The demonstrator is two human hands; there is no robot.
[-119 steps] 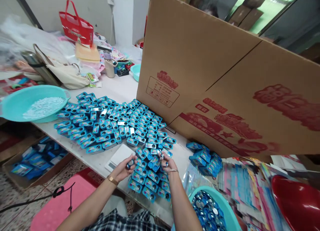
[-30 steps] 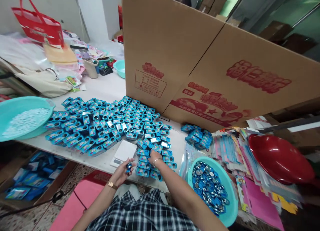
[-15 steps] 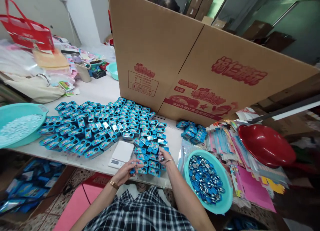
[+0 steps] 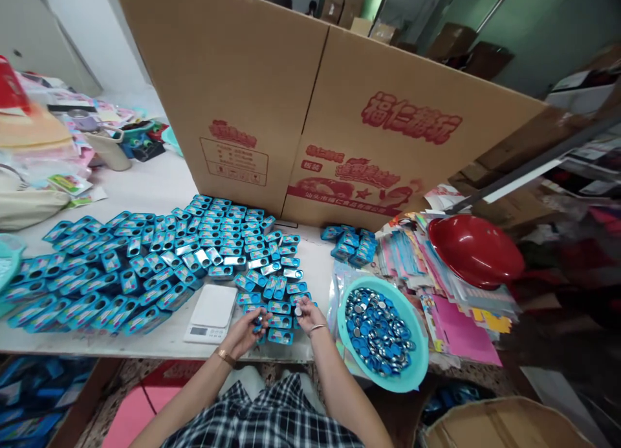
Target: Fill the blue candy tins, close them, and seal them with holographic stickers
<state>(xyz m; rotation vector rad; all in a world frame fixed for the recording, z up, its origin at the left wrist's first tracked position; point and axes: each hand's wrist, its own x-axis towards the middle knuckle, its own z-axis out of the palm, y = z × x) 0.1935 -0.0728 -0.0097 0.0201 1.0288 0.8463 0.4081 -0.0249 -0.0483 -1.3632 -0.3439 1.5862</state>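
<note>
My left hand (image 4: 246,332) is closed on a small blue tin (image 4: 259,320) at the table's front edge. My right hand (image 4: 308,316) hovers just right of it, pinching a small silvery round piece (image 4: 298,311) in its fingertips. Both hands are over the near end of a large spread of blue tins (image 4: 160,260) that covers the white table (image 4: 145,176). A teal basin of round blue and silver lids (image 4: 383,335) sits just right of my right hand.
A small white scale (image 4: 211,312) lies left of my hands. A tall cardboard sheet (image 4: 301,112) stands behind the tins. A separate heap of blue tins (image 4: 350,244), printed cards (image 4: 436,273) and a red bowl (image 4: 475,249) lie at the right.
The view has swung right and down. My hands have drawn closer together near the table edge, and the right hand has lifted off the tins with a small piece.
</note>
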